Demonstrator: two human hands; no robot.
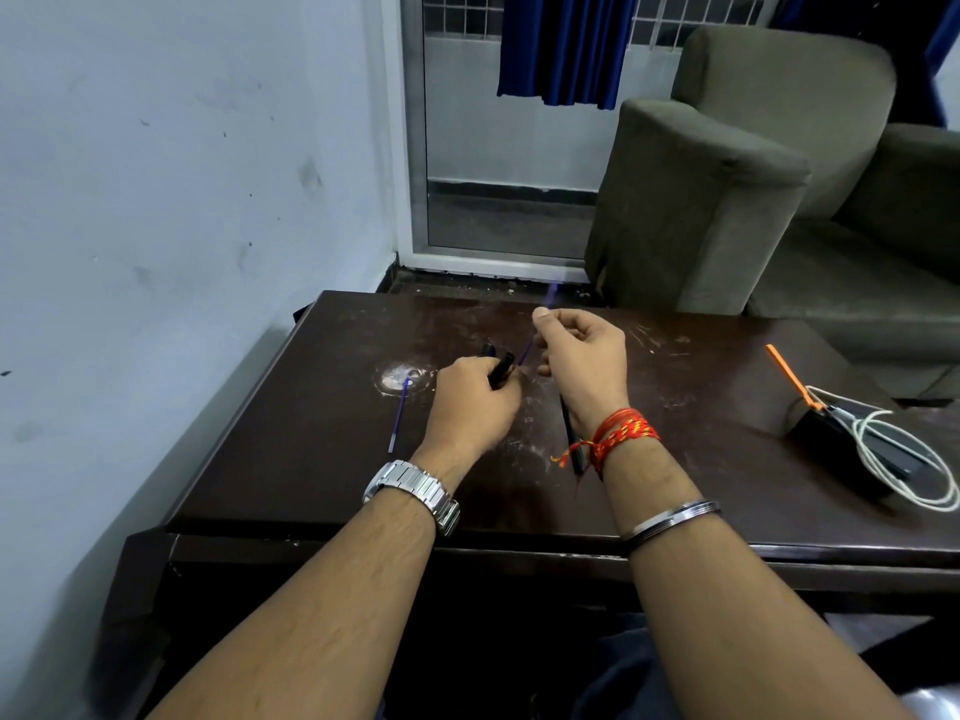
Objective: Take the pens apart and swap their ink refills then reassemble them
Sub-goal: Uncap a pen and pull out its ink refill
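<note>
One scuffed dark table (wall left, sofa behind).

Over a scuffed dark counter, a person's left hand grips black pen barrels, their open ends tilted up toward the right hand, which pinches a thin purple refill just beside the barrels' mouths. A second purple refill lies on the counter to the left, and a black pen piece lies partly under the right wrist. A coiled white cable rests at the far right.
</note>
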